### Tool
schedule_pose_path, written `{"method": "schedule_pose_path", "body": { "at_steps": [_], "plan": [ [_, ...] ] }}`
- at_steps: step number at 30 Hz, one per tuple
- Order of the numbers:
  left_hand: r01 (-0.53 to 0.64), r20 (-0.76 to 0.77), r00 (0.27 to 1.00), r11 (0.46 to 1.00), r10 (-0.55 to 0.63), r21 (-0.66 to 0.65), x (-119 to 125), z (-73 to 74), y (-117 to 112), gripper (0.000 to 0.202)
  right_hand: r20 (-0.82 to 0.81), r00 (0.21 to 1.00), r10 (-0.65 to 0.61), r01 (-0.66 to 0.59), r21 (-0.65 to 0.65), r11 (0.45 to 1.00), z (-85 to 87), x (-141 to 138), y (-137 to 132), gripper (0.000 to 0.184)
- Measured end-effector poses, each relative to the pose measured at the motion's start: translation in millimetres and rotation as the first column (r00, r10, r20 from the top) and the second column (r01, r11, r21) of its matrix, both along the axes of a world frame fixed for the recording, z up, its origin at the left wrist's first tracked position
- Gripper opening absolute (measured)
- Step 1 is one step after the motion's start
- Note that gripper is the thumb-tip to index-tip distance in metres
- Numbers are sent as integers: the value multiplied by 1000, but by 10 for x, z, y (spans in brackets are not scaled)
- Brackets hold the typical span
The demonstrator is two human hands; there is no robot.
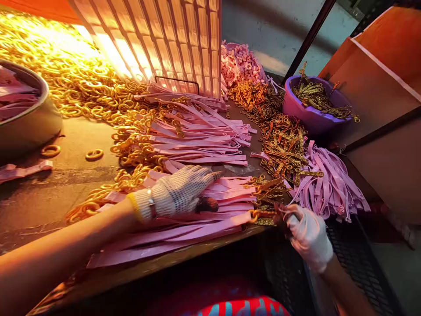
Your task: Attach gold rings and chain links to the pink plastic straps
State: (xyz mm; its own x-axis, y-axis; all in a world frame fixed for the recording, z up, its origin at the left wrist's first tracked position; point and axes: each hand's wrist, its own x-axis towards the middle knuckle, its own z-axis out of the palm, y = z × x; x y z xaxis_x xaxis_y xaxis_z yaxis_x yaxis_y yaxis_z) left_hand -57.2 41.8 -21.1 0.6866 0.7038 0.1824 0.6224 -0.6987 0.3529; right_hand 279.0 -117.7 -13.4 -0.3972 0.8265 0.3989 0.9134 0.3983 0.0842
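A row of pink straps (210,230) lies along the table's front edge, with gold rings (88,208) at the left ends. My left hand (184,191), in a dotted knit glove with dark bare fingertips, rests over these straps with its fingers stretched out. Past the table edge, my right hand (309,237), in a white glove, pinches the end of a short gold chain (263,214). That chain meets the right end of the nearest pink strap. More gold chains (283,140) are heaped just beyond my right hand.
Gold rings (95,94) are heaped at the back left, near a round tub (29,127) of pink straps. A ribbed pale panel (184,44) stands behind. A purple bowl (307,116) holds chains; loose pink straps (329,184) hang over the right edge.
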Motion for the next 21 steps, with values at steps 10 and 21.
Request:
{"method": "schedule_pose_path", "body": {
  "at_steps": [10,21],
  "plan": [
    [-115,-377,924,987,66,-109,-227,-103,-691,102,-296,943,-151,152,-18,988,-249,104,693,34],
    [-133,-417,908,974,46,-183,-204,-72,-422,115,214,965,149,-76,-316,946,-41,-1401,1104,54]
  ]
}}
